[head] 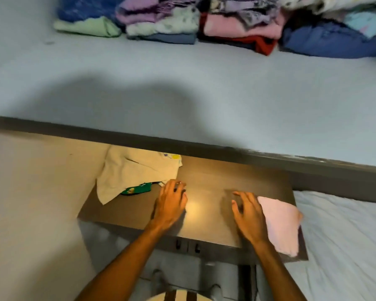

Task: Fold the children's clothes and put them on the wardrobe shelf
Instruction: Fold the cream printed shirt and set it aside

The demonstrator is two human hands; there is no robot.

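A small brown rectangular worktop [206,177] carries a rumpled cream garment [130,174] at its far left, overlapping a green patterned cloth [137,189], and a folded pale pink cloth [280,222] at its right edge. Beyond, a pale blue-grey shelf [182,88] holds a row of folded multicoloured clothes [204,22].

A small brown worktop [204,179] sits low in the middle of the view, its smooth surface catching a warm round glare of light near its centre. Above it runs a wide pale blue-grey shelf [182,88] with a dark front edge [182,146], and a broad soft shadow lies across the shelf. To the left stands a plain beige wall [30,192]. At the lower right lies a bed [345,235] under a wrinkled white sheet.
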